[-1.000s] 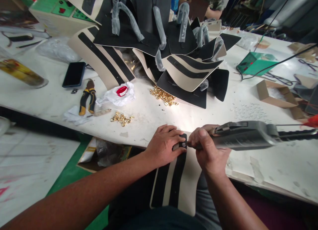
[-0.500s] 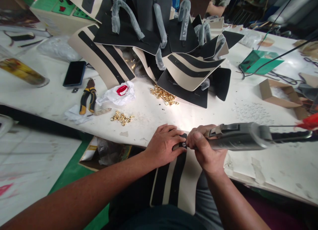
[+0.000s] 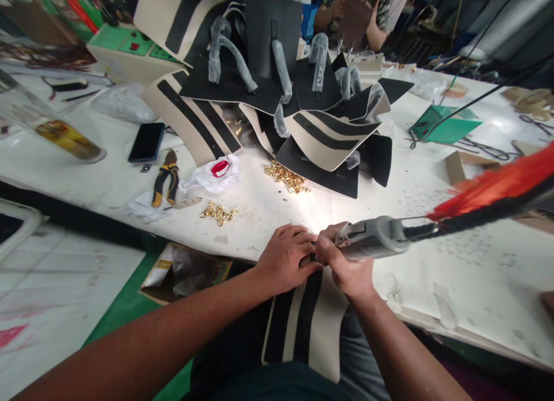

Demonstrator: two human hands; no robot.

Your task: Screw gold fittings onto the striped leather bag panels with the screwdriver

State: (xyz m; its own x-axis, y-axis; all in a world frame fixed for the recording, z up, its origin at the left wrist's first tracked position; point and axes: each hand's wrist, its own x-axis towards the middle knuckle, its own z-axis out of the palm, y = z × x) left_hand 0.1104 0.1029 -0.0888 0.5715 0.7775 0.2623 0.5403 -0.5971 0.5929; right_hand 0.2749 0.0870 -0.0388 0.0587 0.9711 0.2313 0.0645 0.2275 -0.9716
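My right hand (image 3: 348, 268) is wrapped around a grey electric screwdriver (image 3: 376, 237), held almost level with its cord end pointing right. Its tip is hidden behind my fingers, close to my left hand (image 3: 285, 259). The fingers of that left hand curl over the upper end of a beige leather-like panel (image 3: 326, 332) with two black strips, holding it at the table edge. The panel's lower part hangs down over my lap. Whatever lies between the two hands is mostly covered. Gold metal fittings lie in a small pile (image 3: 219, 213) and a larger pile (image 3: 285, 177) beyond.
More panels (image 3: 329, 138), some with plastic-wrapped handles, are heaped at the back. Pliers (image 3: 165, 179), a phone (image 3: 146, 142) and a glass bottle (image 3: 71, 140) lie left. A green box (image 3: 445, 124) stands right. Red material (image 3: 489, 184) surrounds the cord. Another person (image 3: 352, 14) works opposite.
The screwdriver and right hand have shifted slightly left, closer to my left hand. The red-wrapped cord has swung further into view. The camera view has tilted slightly up and left.
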